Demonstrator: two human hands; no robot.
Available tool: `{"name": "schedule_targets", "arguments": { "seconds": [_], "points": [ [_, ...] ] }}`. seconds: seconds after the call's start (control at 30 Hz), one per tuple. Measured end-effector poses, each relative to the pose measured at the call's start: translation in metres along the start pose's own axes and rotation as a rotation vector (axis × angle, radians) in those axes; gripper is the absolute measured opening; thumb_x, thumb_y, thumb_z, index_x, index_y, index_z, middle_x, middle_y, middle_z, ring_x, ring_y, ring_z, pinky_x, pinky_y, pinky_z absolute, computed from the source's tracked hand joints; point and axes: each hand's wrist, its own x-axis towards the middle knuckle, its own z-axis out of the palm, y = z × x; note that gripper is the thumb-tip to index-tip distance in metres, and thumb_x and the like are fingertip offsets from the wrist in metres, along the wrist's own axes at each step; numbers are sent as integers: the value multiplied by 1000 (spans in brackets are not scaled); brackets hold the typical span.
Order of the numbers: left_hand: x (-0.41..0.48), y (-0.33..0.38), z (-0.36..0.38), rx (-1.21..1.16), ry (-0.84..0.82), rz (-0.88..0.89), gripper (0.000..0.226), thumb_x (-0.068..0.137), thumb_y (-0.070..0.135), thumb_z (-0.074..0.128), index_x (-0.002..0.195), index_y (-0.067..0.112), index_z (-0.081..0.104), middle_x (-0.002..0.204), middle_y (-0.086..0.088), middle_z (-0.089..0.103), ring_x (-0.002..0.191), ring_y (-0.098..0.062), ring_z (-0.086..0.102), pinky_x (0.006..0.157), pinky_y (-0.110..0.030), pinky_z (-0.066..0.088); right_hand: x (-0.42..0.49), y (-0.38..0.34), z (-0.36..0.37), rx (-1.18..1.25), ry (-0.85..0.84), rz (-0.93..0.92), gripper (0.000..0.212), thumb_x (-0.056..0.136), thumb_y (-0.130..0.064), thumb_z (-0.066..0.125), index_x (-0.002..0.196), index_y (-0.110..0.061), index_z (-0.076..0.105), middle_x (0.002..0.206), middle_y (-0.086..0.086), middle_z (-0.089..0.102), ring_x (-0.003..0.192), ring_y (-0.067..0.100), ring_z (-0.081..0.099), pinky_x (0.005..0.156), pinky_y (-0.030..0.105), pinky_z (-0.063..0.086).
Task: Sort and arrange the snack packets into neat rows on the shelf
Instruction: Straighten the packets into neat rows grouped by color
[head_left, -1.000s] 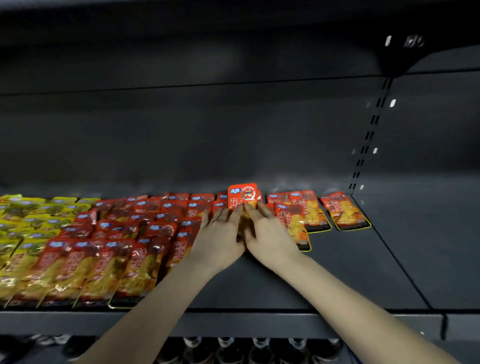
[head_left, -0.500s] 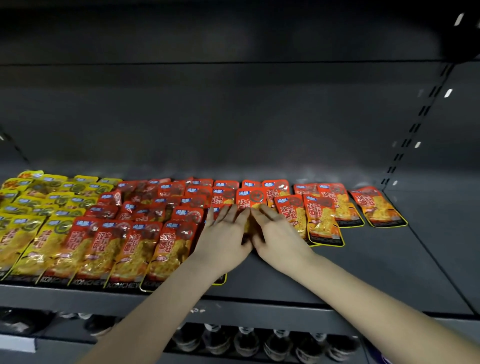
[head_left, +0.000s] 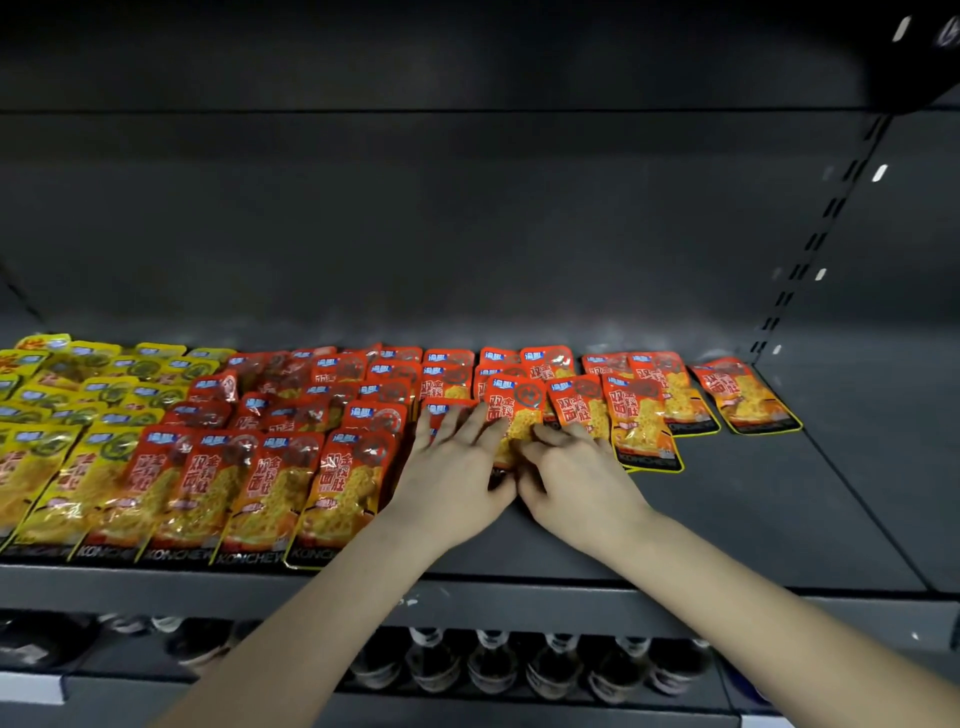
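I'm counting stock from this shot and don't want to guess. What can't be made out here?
1) Head view: the lower half of the red foil snack packet is covered by the left hand and right hand. Whether the right hand pinches it is unclear.
2) Yellow foil snack packets: cut off by the left edge.
3) Dark bottles below: dim, blurred, partly behind the grey metal shelf.
4) Print on the back-row red packets: too small.

On the grey metal shelf (head_left: 753, 519) we find yellow foil snack packets (head_left: 78, 415) leftmost. To their right lie red foil snack packets (head_left: 332, 467), dark bottles (head_left: 488, 670) below.
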Motion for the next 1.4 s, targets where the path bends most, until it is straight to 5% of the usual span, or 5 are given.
{"name": "schedule_targets", "arguments": {
  "seconds": [0.43, 0.6, 0.8, 1.4],
  "points": [
    [-3, -5, 7, 20, -89, -85, 71, 97, 55, 16, 151, 16, -7, 159, -7, -12, 146, -24, -12, 119, -45, -5, -4, -1, -2, 39, 36, 8, 36, 96, -35, 37, 127, -29, 55, 145, -1, 39, 131, 25, 31, 103, 41, 29],
    [-8, 0, -1, 0, -90, -94, 75, 97, 55, 18, 151, 9, -7, 158, -13, -11, 146, -27, -11, 118, -43, -6, 4, 4, -2, 86, 68, 13, 49, 94, -36, 43, 141, -26, 37, 154, 1, 21, 137, 26, 26, 108, 43, 27],
    [-31, 4, 2, 47, -162, -89, 74, 98, 52, 18, 150, 4, -6, 155, -18, -19, 144, -33, -15, 119, -44, -5, 13, 6, 12, 57, -77, -30, 63, 96, -41, 39, 150, -23, 12, 158, 10, -4, 145, 23, 1, 117, 46, 3],
    [-24, -10, -5, 68, -210, 62, 70, 98, 47, 20, 150, 8, -7, 158, -9, -13, 145, -22, -15, 118, -44, -9, 3, -2, 13, 96, -62, 10, 52, 94, -37, 42, 145, -26, 32, 158, 7, 10, 143, 19, 19, 117, 45, 9]
  ]
}}
